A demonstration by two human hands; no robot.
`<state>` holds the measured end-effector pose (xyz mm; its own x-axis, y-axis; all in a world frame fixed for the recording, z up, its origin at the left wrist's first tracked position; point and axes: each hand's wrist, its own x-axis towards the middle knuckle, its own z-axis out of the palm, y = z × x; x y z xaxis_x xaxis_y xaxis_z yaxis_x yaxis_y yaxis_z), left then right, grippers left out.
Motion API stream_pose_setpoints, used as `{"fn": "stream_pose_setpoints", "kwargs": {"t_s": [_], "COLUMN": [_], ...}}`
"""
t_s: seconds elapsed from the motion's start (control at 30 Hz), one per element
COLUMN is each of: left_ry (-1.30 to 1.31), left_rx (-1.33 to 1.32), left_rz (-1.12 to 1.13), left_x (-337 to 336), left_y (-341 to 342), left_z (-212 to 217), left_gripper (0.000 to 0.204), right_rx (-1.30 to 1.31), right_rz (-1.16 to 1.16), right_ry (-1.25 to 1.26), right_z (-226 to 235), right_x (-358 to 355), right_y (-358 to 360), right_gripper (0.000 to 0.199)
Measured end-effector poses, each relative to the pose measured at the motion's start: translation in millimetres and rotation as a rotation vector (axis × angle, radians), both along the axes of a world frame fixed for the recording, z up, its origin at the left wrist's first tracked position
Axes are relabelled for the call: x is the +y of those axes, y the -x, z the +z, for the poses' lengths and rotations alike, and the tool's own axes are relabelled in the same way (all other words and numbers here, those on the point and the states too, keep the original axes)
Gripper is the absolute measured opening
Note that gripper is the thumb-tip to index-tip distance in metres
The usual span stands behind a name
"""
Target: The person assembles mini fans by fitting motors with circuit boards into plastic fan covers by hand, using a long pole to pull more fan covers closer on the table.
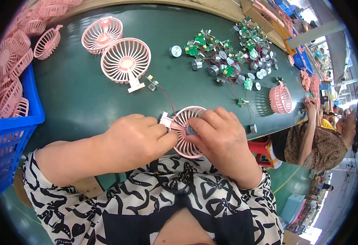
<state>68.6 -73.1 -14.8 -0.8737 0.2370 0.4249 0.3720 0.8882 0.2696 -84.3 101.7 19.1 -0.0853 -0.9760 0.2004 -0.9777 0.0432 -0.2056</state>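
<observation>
A blue plastic crate (7, 134) of pink grilles sits leftmost. The left hand (136, 139) pinches the round pink plastic fan grille (185, 141) at the dark green counter's (81, 98) near edge; the right hand (222, 136) presses what seems a small silver motor (191, 130) into it. Two finished-looking grilles (126, 60) lie beyond; a heap of motors and green circuit boards (232, 55) waits.

Long dark green tabletop (85, 98) with a pale wooden edge along its far side, running off to the right. Blue plastic crate (7, 139) at its left end, a red stool (260, 148) just below its near edge, green floor (287, 175) beyond that, bright daylight far right
</observation>
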Motion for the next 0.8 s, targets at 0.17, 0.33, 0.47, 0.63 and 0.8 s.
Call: {"fn": "stream_pose_setpoints", "kwargs": {"t_s": [0.17, 0.33, 0.47, 0.63, 0.8], "left_ry": [0.049, 0.035, 0.051, 0.050, 0.037], "left_rx": [0.022, 0.058, 0.082, 0.066, 0.043], "left_rz": [0.032, 0.039, 0.038, 0.045, 0.046], "left_x": [1.6, 4.2, 4.9, 5.0, 3.4], "left_y": [-0.8, -1.6, -2.5, -3.5, -4.5], "left_z": [-1.3, -3.7, -6.8, -4.1, -6.6], "left_gripper": [0.019, 0.012, 0.014, 0.012, 0.019], "right_rx": [-0.004, 0.020, 0.013, 0.020, -0.125], "right_rz": [-0.004, 0.009, -0.007, -0.031, 0.129], "right_ry": [-0.039, -0.051, -0.029, -0.019, 0.117], "right_z": [2.9, 1.7, -3.1, -5.1, -15.5], "right_x": [2.4, -4.9, -10.4, -6.4, 13.5], "right_y": [-1.2, -3.1, -1.5, -4.0, 3.7], "right_gripper": [0.019, 0.018, 0.020, 0.029, 0.056]}}
